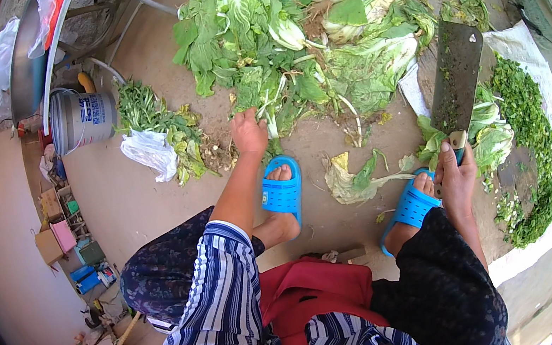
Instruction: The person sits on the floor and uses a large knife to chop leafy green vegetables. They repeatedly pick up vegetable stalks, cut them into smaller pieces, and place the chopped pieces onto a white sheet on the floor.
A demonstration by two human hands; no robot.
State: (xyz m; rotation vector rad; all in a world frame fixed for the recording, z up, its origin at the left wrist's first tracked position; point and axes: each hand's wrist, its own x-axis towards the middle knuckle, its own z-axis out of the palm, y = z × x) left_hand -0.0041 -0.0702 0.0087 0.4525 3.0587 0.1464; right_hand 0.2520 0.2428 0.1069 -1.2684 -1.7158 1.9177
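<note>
My right hand (458,175) is closed round the handle of a cleaver (454,78), its broad dark blade pointing away from me with green bits stuck to it. Cut leafy greens (492,140) lie beside the blade on a worn board (517,172). Finely chopped greens (528,117) form a long curved heap at the right, over a white sheet (539,62). My left hand (250,132) is at the near edge of the leafy pile, fingers curled against a green leaf (251,89); what they grip is hidden. Large leafy cabbages (373,58) fill the far middle.
Loose yellowed leaves (349,181) lie on the floor between my feet in blue slippers (283,189). To the left are a small greens bunch (145,110), a white plastic bag (150,152) and a grey bucket (84,119). A large tub (540,4) stands at the far right.
</note>
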